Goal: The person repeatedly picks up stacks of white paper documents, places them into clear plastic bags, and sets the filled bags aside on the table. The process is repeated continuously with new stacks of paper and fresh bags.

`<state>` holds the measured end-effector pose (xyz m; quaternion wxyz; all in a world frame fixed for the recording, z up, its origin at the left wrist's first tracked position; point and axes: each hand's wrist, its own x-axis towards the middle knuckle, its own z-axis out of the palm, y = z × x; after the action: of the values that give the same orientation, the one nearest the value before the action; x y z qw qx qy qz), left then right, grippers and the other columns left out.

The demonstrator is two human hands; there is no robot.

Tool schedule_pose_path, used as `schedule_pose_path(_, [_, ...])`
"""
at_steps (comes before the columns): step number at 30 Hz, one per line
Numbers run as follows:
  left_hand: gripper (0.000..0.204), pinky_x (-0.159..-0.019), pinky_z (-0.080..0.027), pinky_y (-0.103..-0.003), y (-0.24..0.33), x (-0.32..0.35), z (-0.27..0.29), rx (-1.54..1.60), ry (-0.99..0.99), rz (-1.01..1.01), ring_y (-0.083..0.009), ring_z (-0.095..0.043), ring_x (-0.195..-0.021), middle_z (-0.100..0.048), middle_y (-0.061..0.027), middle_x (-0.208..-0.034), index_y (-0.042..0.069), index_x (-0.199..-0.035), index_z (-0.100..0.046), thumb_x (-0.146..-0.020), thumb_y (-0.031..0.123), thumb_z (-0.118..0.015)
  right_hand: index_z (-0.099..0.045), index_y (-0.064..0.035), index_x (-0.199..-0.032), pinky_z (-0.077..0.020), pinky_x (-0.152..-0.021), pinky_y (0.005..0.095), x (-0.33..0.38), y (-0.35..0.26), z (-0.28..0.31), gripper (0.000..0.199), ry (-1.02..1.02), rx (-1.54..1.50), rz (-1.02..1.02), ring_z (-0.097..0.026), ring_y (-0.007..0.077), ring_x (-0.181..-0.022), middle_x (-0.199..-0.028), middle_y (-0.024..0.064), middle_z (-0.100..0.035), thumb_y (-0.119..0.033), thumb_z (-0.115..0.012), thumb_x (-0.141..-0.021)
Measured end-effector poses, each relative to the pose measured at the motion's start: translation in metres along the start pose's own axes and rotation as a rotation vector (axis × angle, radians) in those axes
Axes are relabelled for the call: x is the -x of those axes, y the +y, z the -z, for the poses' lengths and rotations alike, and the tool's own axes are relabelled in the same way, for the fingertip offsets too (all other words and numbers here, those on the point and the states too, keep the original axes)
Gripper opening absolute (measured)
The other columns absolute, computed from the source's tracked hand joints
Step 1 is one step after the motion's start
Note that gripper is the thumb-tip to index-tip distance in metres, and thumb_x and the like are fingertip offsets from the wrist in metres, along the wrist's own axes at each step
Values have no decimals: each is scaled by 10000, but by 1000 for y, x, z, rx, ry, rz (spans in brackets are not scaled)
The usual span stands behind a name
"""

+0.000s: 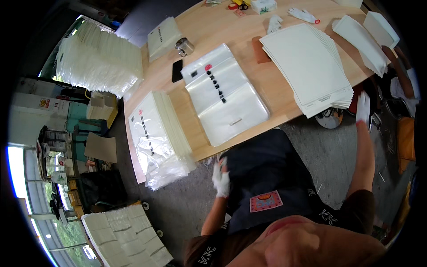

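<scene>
Both my hands wear white gloves and are off the tabletop. My left hand hangs just past the near table edge, fingers loosely apart, with nothing seen in it. Closest to it are a stack of flat clear plastic bags with dark printing, and a pile of sheets in clear bags at the table's left corner. My right hand reaches out at the right, beyond the table edge, its fingers stretched and empty. Beside it lies a fanned stack of large cream-white sheets, overhanging the near edge.
On the wooden table are a phone, metal mug, brown block, loose gloves and tissue box. A tall bagged stack rises far left. Another person's arm holds folded white sheets at right.
</scene>
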<state>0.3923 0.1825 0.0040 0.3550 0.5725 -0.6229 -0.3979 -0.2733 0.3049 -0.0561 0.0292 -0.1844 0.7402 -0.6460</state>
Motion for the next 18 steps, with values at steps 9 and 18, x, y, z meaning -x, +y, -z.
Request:
schedule_pose_path(9, [338,-899,-440,-299,-255,139,60,382,149,1029,-203,-577,-1028,-628,-98,-1110,13,-1199,-569,-912,175,-493,-502,8,-1262,-422,-937,324,348,56,73,454,-571,662,-750,-511,195,-1126,-1247,117,-541,-347,-426,-990])
schedule_pose_path(18, [388,-887,-444,-308,-262,103,73,445,43,1223,-202,-580,-1019,-630,-95,-1110,34,-1193,-580,-919,286,-469,-485,4,-1289,-382,-980,334,443,-16,6,491,-696,732,-978,-477,222,-1176,-1289,123,-516,-375,-432,-980])
